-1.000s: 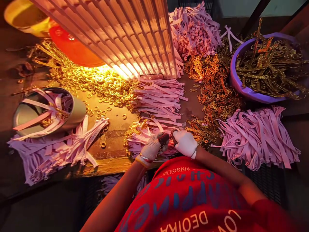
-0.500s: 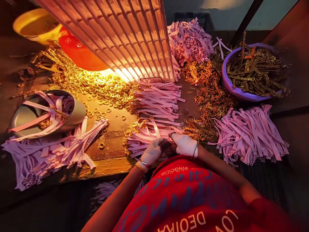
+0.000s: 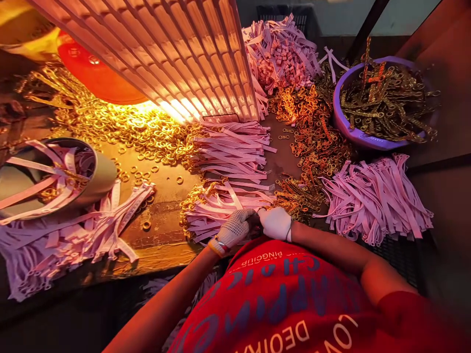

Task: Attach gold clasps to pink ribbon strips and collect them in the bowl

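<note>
Both my hands wear white gloves and meet close to my chest at the near table edge. My left hand [image 3: 232, 229] is curled shut around a dark object that I cannot make out. My right hand [image 3: 275, 223] is pinched against the same spot, fingers closed. Just beyond them lies a pile of pink straps [image 3: 221, 208] mixed with gold rings. A heap of gold metal clasps [image 3: 300, 193] sits right of my right hand.
A lit ribbed lamp shade [image 3: 184, 54] hangs over the table. Loose gold rings [image 3: 140, 130] spread under it. A purple bowl [image 3: 353, 132] of metal pieces stands far right, pink strap bundles [image 3: 375, 201] below it, a round tin [image 3: 91, 171] with straps at left.
My hands have drawn slightly nearer to my chest and stayed together; the view has shifted a little to the right. The grip looks unchanged.
</note>
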The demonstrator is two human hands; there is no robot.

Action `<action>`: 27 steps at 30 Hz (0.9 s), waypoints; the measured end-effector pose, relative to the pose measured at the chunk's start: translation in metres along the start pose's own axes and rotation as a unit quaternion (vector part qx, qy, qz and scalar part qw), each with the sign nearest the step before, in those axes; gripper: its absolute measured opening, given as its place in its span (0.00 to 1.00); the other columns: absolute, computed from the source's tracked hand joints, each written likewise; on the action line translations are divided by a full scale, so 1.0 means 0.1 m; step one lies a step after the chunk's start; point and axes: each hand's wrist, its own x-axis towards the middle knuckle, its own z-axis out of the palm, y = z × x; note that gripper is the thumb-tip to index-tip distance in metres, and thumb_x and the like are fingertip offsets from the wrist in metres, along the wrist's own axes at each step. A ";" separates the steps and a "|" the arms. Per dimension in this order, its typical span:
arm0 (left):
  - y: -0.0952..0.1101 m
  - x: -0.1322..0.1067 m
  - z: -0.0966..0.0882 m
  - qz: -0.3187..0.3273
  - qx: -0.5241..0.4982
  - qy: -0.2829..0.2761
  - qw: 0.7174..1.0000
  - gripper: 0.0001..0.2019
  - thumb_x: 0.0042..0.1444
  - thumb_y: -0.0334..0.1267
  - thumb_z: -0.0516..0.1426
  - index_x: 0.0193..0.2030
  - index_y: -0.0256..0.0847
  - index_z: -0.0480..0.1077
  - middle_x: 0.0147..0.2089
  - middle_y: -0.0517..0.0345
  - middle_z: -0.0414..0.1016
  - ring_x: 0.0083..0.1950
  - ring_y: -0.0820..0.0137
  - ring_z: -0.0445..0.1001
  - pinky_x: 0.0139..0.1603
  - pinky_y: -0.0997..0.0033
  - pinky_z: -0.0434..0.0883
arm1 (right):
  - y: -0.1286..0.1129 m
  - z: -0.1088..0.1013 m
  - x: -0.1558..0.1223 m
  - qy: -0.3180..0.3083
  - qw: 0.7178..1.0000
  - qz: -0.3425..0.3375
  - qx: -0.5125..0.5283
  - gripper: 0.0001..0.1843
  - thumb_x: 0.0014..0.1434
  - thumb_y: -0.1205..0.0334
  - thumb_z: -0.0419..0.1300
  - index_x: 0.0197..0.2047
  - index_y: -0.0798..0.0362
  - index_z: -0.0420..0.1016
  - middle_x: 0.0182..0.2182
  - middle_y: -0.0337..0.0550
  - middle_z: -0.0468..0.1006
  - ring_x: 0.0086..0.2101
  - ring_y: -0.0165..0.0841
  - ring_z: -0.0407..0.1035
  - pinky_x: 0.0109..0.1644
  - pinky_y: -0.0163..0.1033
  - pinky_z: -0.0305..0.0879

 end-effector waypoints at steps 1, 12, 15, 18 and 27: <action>0.01 0.01 0.01 0.000 -0.017 0.008 1.000 0.13 0.46 0.31 0.52 0.34 0.37 0.77 0.32 0.55 0.80 0.37 0.65 0.75 0.42 0.69 0.72 | 0.02 0.00 0.00 0.002 1.000 0.011 0.005 0.16 0.63 0.64 0.54 0.53 0.60 0.68 0.39 0.58 0.82 0.40 0.45 0.80 0.40 0.43 0.73; 0.05 -0.09 0.22 -0.159 -0.288 0.020 0.944 0.17 0.57 0.52 0.61 0.30 0.39 0.66 0.18 0.65 0.63 0.16 0.78 0.57 0.18 0.77 0.52 | 0.11 -0.03 -0.05 -0.012 0.998 0.057 0.016 0.16 0.63 0.68 0.51 0.55 0.59 0.64 0.39 0.57 0.82 0.42 0.45 0.80 0.41 0.41 0.72; 0.08 -0.09 0.19 -0.160 -0.295 0.015 0.942 0.18 0.57 0.52 0.61 0.29 0.39 0.66 0.18 0.65 0.63 0.16 0.78 0.57 0.18 0.77 0.52 | 0.15 -0.04 -0.02 -0.013 1.000 0.024 0.000 0.16 0.64 0.68 0.50 0.55 0.61 0.65 0.39 0.59 0.82 0.40 0.46 0.80 0.40 0.42 0.73; 0.12 -0.04 0.17 -0.158 -0.272 0.016 0.949 0.17 0.54 0.52 0.61 0.28 0.39 0.66 0.16 0.65 0.63 0.15 0.77 0.57 0.18 0.77 0.50 | 0.19 -0.02 0.03 -0.014 0.999 -0.033 -0.012 0.15 0.65 0.67 0.48 0.52 0.62 0.66 0.37 0.61 0.81 0.39 0.47 0.80 0.38 0.44 0.73; 0.12 0.14 -0.26 -0.024 -0.024 -0.037 0.999 0.06 0.48 0.40 0.60 0.30 0.41 0.76 0.27 0.56 0.77 0.29 0.66 0.71 0.32 0.72 0.68 | 0.26 -0.02 0.09 -0.021 0.998 -0.062 -0.008 0.15 0.65 0.66 0.51 0.53 0.61 0.67 0.38 0.58 0.82 0.38 0.46 0.80 0.38 0.43 0.71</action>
